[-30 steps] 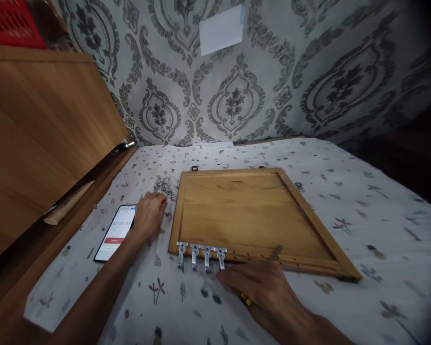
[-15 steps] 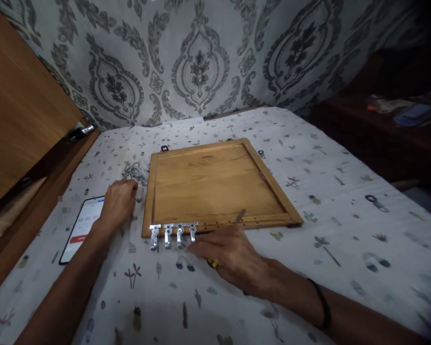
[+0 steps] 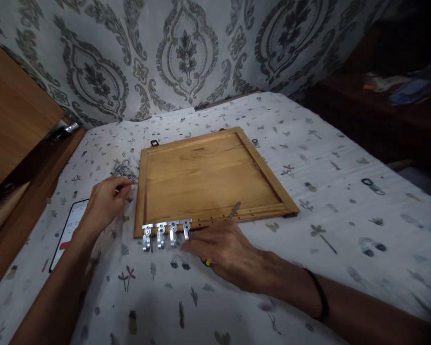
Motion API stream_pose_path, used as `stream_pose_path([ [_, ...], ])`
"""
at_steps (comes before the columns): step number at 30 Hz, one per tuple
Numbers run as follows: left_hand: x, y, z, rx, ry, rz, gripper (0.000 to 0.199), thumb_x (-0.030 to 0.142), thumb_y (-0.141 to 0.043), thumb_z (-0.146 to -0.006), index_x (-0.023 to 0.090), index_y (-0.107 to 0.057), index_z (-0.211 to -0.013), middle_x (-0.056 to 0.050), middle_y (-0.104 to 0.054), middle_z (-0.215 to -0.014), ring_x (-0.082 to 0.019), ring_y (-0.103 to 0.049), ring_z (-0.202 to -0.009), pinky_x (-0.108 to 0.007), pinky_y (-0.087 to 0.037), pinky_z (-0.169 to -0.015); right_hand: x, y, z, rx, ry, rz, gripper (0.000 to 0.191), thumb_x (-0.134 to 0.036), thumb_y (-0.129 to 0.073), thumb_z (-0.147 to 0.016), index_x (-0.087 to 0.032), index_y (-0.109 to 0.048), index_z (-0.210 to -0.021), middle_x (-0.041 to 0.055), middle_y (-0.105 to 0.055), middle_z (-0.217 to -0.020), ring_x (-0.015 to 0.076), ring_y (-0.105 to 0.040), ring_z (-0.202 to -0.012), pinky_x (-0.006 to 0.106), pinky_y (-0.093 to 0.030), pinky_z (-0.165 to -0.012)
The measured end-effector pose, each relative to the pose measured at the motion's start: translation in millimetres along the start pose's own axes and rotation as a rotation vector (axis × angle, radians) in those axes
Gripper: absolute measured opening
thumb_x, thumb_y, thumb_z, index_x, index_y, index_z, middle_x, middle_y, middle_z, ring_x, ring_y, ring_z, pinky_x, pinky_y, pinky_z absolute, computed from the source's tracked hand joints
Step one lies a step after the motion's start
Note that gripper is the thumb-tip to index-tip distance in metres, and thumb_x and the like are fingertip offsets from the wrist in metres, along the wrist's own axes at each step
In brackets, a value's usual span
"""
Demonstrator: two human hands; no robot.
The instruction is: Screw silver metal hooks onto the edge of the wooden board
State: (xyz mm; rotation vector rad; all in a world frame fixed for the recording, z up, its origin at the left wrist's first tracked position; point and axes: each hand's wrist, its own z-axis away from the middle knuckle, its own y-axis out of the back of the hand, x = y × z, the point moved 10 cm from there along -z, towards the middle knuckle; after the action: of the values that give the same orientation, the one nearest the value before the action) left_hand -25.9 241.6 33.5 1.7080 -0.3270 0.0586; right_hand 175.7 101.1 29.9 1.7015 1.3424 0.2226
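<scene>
A framed wooden board (image 3: 201, 177) lies flat on the printed cloth. Several silver metal hooks (image 3: 160, 235) sit in a row on its near edge, at the left, beside a line of small dark holes. My right hand (image 3: 230, 251) is closed around a screwdriver (image 3: 234, 211), its metal shaft pointing over the board and a bit of yellow handle showing below. My left hand (image 3: 107, 201) is just left of the board, thumb and forefinger pinched together; whatever is between them is too small to make out. Close beyond it lies a pile of small metal pieces (image 3: 123, 168).
A phone (image 3: 66, 235) with a lit screen lies partly under my left forearm. Brown wooden furniture (image 3: 17, 120) stands along the left side. A patterned curtain (image 3: 187, 52) hangs behind the cloth-covered surface (image 3: 330, 191). Dark clutter (image 3: 413, 88) is at the far right.
My left hand has drawn back from the pile, its thumb and forefinger now visibly pinched. The right hand keeps its hold on the screwdriver. The whole view has shifted slightly.
</scene>
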Motion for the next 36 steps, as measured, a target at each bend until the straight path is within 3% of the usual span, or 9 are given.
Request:
stream_pose_path([
  [4,49,3.0,14,-0.087,-0.075,0.478,0.02,0.037,-0.06,-0.08,0.022,-0.072,-0.084,-0.002,-0.076,-0.087,-0.021,-0.069,-0.083,-0.032,-0.055,-0.079,1,-1,1,-0.005,-0.01,0.01,0.035,0.002,-0.038,-0.088,-0.017,-0.067,-0.085,-0.0007,-0.065,-0.068,0.0123,-0.054,-0.062,0.027,-0.033,-0.057],
  [8,100,-8.7,30,-0.266,-0.115,0.676,0.015,0.032,-0.062,-0.078,0.02,-0.071,-0.078,0.0,-0.073,-0.075,-0.016,-0.066,-0.069,-0.026,-0.054,-0.065,0,0,2,0.029,0.008,0.014,0.035,0.002,-0.038,-0.089,-0.017,-0.067,-0.086,-0.0007,-0.065,-0.067,0.0132,-0.053,-0.059,0.027,-0.033,-0.055],
  [10,114,-20.5,36,-0.365,-0.101,0.733,0.014,0.03,-0.063,-0.078,0.019,-0.071,-0.08,0.0,-0.072,-0.072,-0.015,-0.064,-0.064,-0.023,-0.052,-0.058,1,-1,3,0.02,0.013,0.024,0.033,-0.001,-0.039,-0.092,-0.017,-0.067,-0.086,-0.0006,-0.066,-0.068,0.0136,-0.055,-0.06,0.027,-0.034,-0.055],
  [13,119,-35.2,40,-0.443,-0.086,0.772,0.012,0.028,-0.064,-0.079,0.018,-0.07,-0.08,-0.001,-0.071,-0.07,-0.015,-0.065,-0.062,-0.022,-0.049,-0.055,-1,-2,2,0.015,0.026,0.04,0.032,-0.004,-0.039,-0.094,-0.017,-0.066,-0.082,-0.0003,-0.065,-0.067,0.0139,-0.055,-0.061,0.028,-0.036,-0.056],
  [18,115,-48.5,43,-0.473,-0.125,0.725,0.011,0.023,-0.064,-0.08,0.019,-0.073,-0.083,-0.002,-0.076,-0.081,-0.017,-0.07,-0.075,-0.025,-0.053,-0.068,-3,2,0,0.017,0.039,0.049,0.034,-0.003,-0.037,-0.094,-0.017,-0.064,-0.079,-0.0002,-0.066,-0.067,0.0131,-0.054,-0.059,0.027,-0.035,-0.055],
  [27,122,-41.7,41,-0.415,-0.251,0.633,0.01,0.02,-0.064,-0.082,0.02,-0.073,-0.079,0.0,-0.076,-0.077,-0.014,-0.068,-0.07,-0.024,-0.05,-0.064,-5,9,-2,0.085,0.06,0.045,0.036,-0.004,-0.036,-0.096,-0.015,-0.065,-0.078,-0.0004,-0.064,-0.065,0.013,-0.051,-0.058,0.028,-0.032,-0.052],
  [36,126,-44.3,43,-0.448,-0.288,0.685,0.01,0.015,-0.065,-0.082,0.02,-0.073,-0.079,0.002,-0.075,-0.078,-0.012,-0.068,-0.073,-0.02,-0.05,-0.067,-4,7,0,0.072,0.049,0.035,0.033,-0.003,-0.04,-0.095,-0.015,-0.066,-0.079,-0.0011,-0.061,-0.064,0.0127,-0.049,-0.058,0.028,-0.031,-0.053],
])
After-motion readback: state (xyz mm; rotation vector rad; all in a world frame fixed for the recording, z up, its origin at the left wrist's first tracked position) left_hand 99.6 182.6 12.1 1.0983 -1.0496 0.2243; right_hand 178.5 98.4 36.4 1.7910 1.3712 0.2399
